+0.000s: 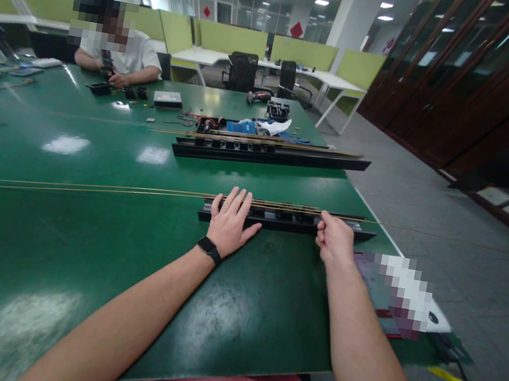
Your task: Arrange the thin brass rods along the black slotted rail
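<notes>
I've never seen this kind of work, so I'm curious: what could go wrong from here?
The thin rods reach far past the black rail on the left, so a bump there might shift them. The left hand lies flat over them, so if it lifts, they could slide. The right hand might bend them if it pulls unevenly.

No legible text, labels or numbers, red diamond sign [297,30] on column [301,15] far beyond left-hand fingers [237,203], marking unreadable.
</notes>
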Tool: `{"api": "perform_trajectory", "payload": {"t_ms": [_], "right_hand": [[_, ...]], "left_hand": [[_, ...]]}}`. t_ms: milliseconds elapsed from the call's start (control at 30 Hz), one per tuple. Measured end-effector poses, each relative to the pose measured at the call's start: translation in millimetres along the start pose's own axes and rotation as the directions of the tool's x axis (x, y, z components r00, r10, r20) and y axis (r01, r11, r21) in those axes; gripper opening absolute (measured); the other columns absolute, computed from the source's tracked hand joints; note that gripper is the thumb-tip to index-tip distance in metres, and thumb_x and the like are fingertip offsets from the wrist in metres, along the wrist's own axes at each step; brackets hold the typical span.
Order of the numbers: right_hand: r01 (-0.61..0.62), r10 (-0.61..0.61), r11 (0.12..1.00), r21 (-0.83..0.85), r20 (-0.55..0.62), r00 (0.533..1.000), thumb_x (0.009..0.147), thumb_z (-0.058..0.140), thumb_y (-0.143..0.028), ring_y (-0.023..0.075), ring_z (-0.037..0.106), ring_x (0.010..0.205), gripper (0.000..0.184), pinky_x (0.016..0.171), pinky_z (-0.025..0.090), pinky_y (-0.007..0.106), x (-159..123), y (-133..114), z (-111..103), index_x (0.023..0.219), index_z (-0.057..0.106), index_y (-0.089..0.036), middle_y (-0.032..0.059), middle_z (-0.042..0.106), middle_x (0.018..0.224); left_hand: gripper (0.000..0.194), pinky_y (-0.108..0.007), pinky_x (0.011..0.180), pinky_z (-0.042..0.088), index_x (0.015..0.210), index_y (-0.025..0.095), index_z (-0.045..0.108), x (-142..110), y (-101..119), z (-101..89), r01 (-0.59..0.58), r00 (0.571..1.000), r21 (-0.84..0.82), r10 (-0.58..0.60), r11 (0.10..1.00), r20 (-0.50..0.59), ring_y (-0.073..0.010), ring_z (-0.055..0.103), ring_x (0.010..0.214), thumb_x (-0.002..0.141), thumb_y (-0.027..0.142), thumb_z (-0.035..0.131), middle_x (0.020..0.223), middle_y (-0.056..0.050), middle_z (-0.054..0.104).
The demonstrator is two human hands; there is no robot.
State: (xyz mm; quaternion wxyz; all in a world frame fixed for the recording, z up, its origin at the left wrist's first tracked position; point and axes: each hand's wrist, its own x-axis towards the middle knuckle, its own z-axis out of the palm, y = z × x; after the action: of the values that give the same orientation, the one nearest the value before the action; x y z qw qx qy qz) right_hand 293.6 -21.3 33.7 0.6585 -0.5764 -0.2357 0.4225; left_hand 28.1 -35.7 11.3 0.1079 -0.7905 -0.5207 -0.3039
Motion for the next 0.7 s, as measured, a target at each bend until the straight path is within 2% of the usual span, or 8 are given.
{"api": "perform_trajectory", "payload": {"t_ms": [233, 467, 700], "right_hand": [[0.005, -0.005, 1.0, -0.011, -0.002, 1.0, 0.084, 0.073, -0.025, 0.0048, 0.036, 0.029, 0.027, 0.027, 0.018, 0.016, 1.3, 0.4, -2.1, 0.069, 0.052, -0.019, -0.0041, 0.055, 0.052], [0.004, -0.002, 0.999, -0.032, 0.052, 0.999, 0.083, 0.075, -0.029, 0.0044, 0.035, 0.029, 0.03, 0.027, 0.018, 0.016, -4.7, 1.9, 3.6, 0.067, 0.052, -0.018, -0.004, 0.054, 0.052], [0.015, -0.015, 1.0, -0.011, 0.021, 1.0, 0.083, 0.076, -0.028, 0.004, 0.035, 0.03, 0.032, 0.027, 0.02, 0.015, 0.8, 3.0, 0.5, 0.067, 0.051, -0.019, -0.0048, 0.054, 0.052]], "left_hand": [[0.07, -0.055, 0.125, 0.015, 0.156, 0.018, 0.042, -0.1, -0.4, -0.1, -0.007, 1.0, -0.004, 0.007, 1.0, 0.0, -0.0338, 0.033, 0.153, 0.098, 0.056, 0.05, 0.159, -0.016, 0.046], [0.069, -0.055, 0.125, 0.015, 0.156, 0.019, 0.042, 0.1, 0.0, -0.9, -0.009, 1.0, -0.002, 0.009, 1.0, 0.006, -0.0336, 0.032, 0.153, 0.098, 0.056, 0.05, 0.159, -0.015, 0.046], [0.07, -0.054, 0.126, 0.014, 0.156, 0.018, 0.041, -0.4, 0.4, -0.1, -0.009, 1.0, -0.007, 0.009, 1.0, 0.009, -0.0324, 0.031, 0.154, 0.099, 0.057, 0.049, 0.159, -0.015, 0.045]]}}
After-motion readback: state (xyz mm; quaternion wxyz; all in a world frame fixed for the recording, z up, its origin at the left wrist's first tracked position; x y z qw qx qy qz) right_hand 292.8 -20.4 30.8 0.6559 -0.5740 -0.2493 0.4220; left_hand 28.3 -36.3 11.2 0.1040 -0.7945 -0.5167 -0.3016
